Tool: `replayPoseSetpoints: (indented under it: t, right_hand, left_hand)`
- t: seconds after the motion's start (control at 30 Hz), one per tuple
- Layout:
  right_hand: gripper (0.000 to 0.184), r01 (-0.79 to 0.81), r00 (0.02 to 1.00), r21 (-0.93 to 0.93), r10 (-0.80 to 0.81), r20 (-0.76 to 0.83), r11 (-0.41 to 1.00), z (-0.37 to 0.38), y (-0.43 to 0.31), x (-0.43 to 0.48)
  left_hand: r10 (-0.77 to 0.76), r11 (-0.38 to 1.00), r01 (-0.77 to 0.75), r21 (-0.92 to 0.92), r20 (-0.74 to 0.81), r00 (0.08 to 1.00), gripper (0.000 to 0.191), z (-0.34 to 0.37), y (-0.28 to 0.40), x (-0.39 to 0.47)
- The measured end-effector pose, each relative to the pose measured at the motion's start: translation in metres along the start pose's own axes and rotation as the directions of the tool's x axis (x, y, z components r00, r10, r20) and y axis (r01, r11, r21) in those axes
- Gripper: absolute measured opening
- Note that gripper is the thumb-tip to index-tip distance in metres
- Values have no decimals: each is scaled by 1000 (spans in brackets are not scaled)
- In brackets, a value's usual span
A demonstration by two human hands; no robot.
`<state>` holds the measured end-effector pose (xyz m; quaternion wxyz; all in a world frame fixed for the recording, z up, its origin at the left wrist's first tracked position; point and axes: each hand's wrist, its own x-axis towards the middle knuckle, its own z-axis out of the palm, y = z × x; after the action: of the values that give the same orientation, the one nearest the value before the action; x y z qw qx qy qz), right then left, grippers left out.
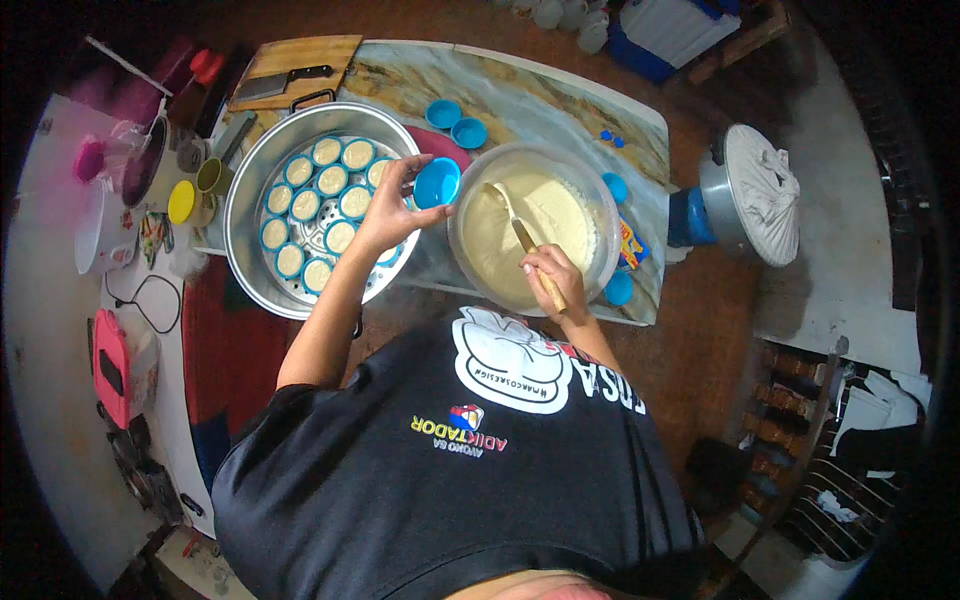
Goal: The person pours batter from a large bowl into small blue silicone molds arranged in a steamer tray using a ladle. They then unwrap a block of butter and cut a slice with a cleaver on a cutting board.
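Note:
Between the steamer pan and the batter bowl, my left hand [397,206] holds a small blue cup mold [437,184] tilted, with no batter visible inside it. My right hand [553,279] grips the wooden handle of a ladle or spoon [526,238], whose head dips into pale batter [559,217]. That batter fills much of a large translucent plastic bowl [609,259]. To the left, a round metal steamer pan [238,247] has a perforated floor carrying several batter-filled blue molds [305,205]. My left forearm hides part of the pan.
Two blue molds [456,124] stand behind the bowl on the marble-patterned table [525,97]; more blue molds [618,287] and a yellow packet [632,244] lie right. A knife [281,81] rests on a wooden board [341,56]. A cloth-covered lid [761,195] tops a pot at right.

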<state>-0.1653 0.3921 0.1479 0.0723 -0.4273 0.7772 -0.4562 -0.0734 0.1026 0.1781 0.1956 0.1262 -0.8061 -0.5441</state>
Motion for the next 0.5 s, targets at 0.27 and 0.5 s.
replayPoseSetpoints:
  t: [0.27,0.5]
  right_hand:
    - [7,80,992,28,-82,93,996,-17,14,-19]
    - [11,-168,985,354,143,95,920,-30,21,-58]
  left_hand:
    - [-43,997,38,-69,-84,995,85,32,-8,-24]
    - [-43,998,39,-40,-80,996,85,34,-5,-18]
